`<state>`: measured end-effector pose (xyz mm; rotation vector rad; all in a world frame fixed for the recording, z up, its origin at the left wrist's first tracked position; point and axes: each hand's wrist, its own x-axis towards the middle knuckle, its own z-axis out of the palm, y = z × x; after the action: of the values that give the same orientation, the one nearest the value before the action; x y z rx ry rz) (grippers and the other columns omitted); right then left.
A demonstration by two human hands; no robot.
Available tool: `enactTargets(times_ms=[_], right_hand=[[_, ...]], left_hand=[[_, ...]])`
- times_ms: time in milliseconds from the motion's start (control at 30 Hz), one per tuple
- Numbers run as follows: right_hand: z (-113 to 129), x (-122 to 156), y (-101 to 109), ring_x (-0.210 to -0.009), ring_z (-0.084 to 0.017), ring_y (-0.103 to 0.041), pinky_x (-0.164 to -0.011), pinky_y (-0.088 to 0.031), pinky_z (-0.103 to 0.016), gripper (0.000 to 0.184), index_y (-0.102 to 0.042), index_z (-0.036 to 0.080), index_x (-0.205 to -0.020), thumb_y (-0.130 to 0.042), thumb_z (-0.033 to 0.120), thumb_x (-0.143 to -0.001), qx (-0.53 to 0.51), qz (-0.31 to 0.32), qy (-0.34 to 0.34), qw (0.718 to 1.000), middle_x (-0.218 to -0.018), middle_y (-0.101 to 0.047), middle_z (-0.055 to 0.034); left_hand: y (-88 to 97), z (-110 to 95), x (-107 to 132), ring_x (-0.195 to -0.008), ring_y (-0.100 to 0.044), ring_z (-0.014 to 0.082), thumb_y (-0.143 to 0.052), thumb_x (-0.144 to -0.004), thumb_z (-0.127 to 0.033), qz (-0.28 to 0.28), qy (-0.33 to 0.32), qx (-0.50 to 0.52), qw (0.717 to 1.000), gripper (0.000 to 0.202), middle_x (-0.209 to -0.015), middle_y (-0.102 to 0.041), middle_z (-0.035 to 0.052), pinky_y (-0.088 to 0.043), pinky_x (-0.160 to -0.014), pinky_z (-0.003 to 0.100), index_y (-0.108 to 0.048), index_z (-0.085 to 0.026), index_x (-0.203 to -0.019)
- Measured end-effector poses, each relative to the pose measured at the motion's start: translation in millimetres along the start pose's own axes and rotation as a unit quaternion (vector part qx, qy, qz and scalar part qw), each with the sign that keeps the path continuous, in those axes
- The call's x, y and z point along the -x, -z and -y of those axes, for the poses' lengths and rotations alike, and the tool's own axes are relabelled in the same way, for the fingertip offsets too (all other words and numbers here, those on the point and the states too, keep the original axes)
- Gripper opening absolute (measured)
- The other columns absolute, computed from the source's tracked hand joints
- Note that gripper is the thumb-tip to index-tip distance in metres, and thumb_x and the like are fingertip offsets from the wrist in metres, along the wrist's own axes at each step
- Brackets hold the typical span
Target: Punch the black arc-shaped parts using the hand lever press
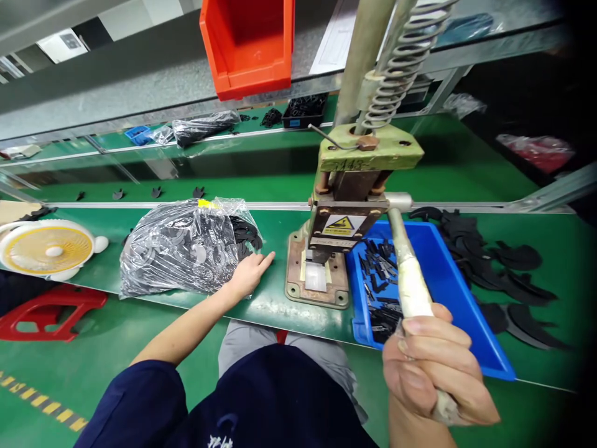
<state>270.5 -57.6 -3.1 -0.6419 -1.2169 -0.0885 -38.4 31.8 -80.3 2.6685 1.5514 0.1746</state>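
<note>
My right hand [436, 367] is wrapped round the tape-covered lever handle [413, 280] of a hand press [340, 221]. The handle slants down from the press's right side toward me. Under the press head a pale block [316, 277] sits on the rusty base plate [295, 283]. My left hand [252, 274] lies at the mouth of a clear plastic bag [180, 249] of dark curved parts, its index finger stretched toward the press. Nothing shows in those fingers, though their undersides are hidden. Black curved parts [245, 233] show at the bag's mouth.
Right of the press stands a blue bin [466, 311] holding small black pieces. Loose black curved parts [504, 274] lie beyond it. A white and yellow fan [51, 249] is at the left. An orange bin [252, 50] sits on the shelf overhead.
</note>
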Motion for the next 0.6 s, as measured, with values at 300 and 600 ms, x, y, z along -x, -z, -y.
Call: enactTargets(times_ms=[300, 600], right_hand=[[-1, 0, -5, -0.062, -0.017, -0.058, -0.068, -0.048, -0.048, 0.035, -0.043, 0.022, -0.052, -0.065, 0.025, -0.079, -0.003, -0.017, 0.003, 1.000, -0.058, -0.058, 0.0045], [1, 2, 4, -0.066, -0.019, -0.059, -0.075, -0.050, -0.052, 0.030, -0.047, 0.024, -0.056, -0.063, 0.025, -0.081, 0.006, 0.030, -0.007, 0.999, -0.063, -0.061, 0.0041]], left_hand=[[18.7, 3, -9, -0.108, -0.061, 0.0239, -0.048, -0.092, -0.016, -0.022, 0.089, 0.124, 0.988, 0.036, -0.114, -0.065, 0.0135, -0.049, -0.100, 0.038, -0.063, -0.011, -0.124], [13.0, 3, -30, -0.094, -0.059, 0.0218, -0.068, -0.069, -0.005, 0.074, 0.114, 0.162, 0.977, 0.029, -0.100, -0.062, 0.0079, -0.048, -0.089, 0.033, -0.068, -0.014, -0.097]])
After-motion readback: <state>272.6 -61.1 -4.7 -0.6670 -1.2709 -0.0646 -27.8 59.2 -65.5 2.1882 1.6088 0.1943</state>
